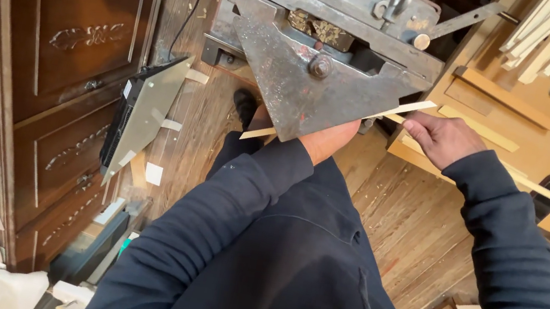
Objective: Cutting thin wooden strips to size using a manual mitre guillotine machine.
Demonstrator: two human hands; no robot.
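L hand (326,139) half-hidden, prob. behind cutter (311,71)

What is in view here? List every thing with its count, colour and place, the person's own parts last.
Cutting machine: one, grey rusty metal, top centre.
Wood strip: one, pale, running under the machine's triangular plate.
Cabinet: one, dark brown carved wood, left.
Workbench: one, tan, right, with loose pale strips.
Bundle of strips: one, pale, top right.
Metal sheet: one, grey, leaning on the cabinet.
Floor: brown wood planks, littered with offcuts.
Left hand: under the plate, at the strip.
Right hand: pinching the strip's right end.
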